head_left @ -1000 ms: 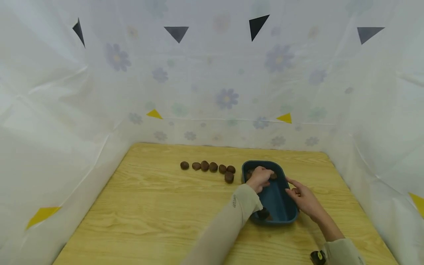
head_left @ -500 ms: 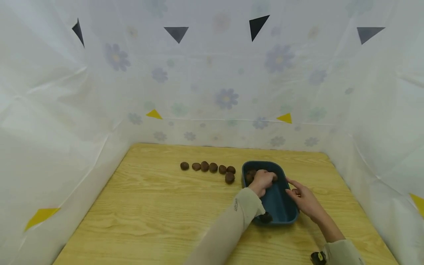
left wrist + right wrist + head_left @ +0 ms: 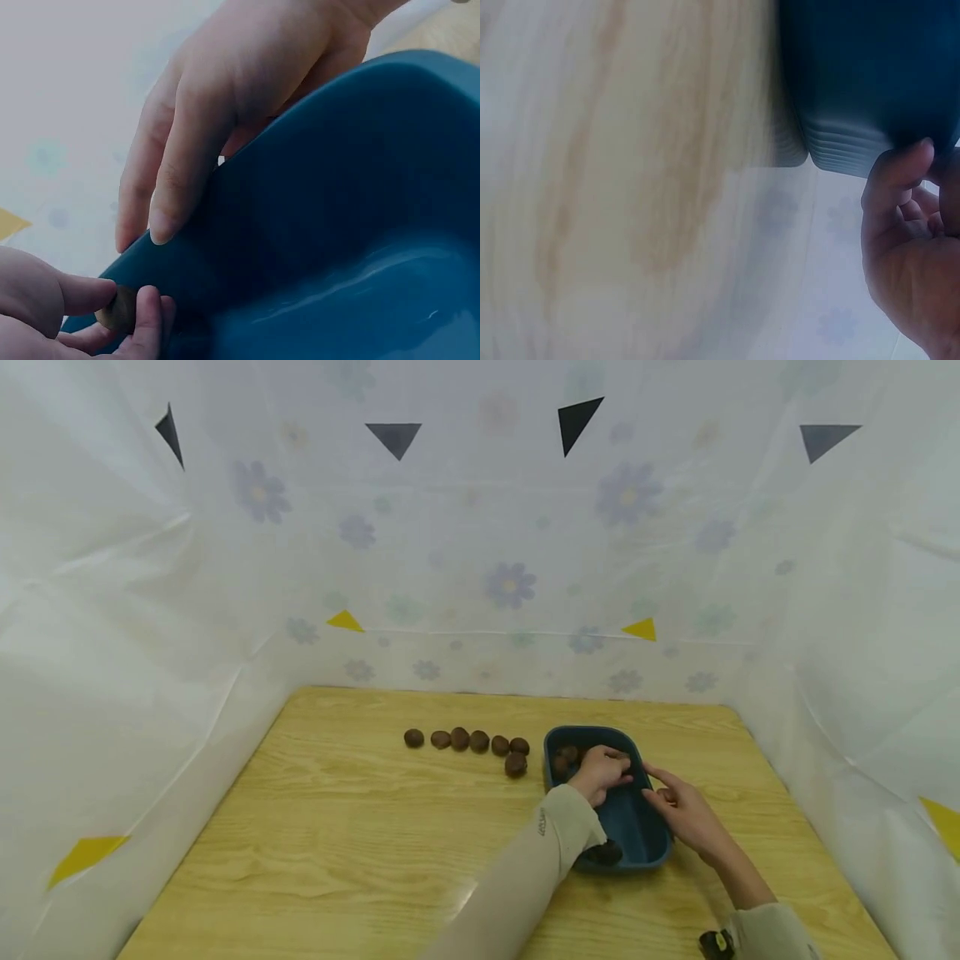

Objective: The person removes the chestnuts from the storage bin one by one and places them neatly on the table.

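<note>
In the head view my left hand point(image 3: 600, 771) reaches into a dark blue plastic bin point(image 3: 660, 858). Between its thumb and fingers it pinches a small brown chestnut point(image 3: 120, 311), close to the bin's wall in the left wrist view. More chestnuts point(image 3: 564, 759) lie at the far left inside the bin, partly covered by the hand. My right hand point(image 3: 688, 814) rests its thumb and straight index finger against the bin's right side, near the rim. In the right wrist view its thumb point(image 3: 907, 166) touches the bin, while the other fingers are curled behind.
Several chestnuts point(image 3: 459, 739) form a row on the wooden table point(image 3: 337, 843) left of the bin, with one chestnut point(image 3: 515, 765) just in front of the row's right end. Flower-patterned white sheeting point(image 3: 510, 527) encloses the back and sides.
My left hand has shifted slightly right inside the bin, uncovering more of the chestnuts at its far left. The right hand stays at the bin's side. The whole view has moved a little.
</note>
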`<act>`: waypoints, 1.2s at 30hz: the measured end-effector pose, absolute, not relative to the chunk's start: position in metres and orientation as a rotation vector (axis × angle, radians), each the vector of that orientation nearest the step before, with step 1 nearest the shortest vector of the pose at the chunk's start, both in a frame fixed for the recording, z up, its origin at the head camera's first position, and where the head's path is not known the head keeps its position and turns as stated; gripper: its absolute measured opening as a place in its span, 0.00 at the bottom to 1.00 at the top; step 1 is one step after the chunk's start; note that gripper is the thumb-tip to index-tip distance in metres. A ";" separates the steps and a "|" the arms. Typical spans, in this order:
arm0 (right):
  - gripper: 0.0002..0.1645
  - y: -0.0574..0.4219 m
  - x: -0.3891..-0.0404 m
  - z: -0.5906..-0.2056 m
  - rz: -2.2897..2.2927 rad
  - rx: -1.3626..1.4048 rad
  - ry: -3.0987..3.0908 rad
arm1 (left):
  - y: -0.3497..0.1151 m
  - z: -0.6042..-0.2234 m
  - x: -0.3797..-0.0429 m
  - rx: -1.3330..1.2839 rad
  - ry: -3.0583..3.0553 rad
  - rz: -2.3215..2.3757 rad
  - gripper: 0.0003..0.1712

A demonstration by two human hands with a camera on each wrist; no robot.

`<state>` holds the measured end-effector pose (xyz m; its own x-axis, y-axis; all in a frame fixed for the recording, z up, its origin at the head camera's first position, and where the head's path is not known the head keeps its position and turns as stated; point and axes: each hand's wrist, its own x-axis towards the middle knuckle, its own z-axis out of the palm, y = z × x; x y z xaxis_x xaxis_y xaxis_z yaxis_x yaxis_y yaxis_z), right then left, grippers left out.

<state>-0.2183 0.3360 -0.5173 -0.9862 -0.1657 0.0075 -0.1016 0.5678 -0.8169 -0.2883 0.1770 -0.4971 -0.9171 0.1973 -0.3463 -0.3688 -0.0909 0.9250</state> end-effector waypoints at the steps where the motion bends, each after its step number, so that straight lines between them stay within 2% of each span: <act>1: 0.36 0.336 -0.218 -0.517 -1.410 -0.226 2.718 | 0.177 -0.497 -0.288 -0.182 1.829 2.060 0.12; 25: 0.37 0.336 -0.220 -0.514 -1.423 -0.205 2.695 | 0.162 -0.485 -0.288 -0.085 1.813 2.078 0.13; 36: 0.37 0.335 -0.219 -0.514 -1.402 -0.211 2.709 | 0.135 -0.477 -0.292 0.032 1.773 2.095 0.14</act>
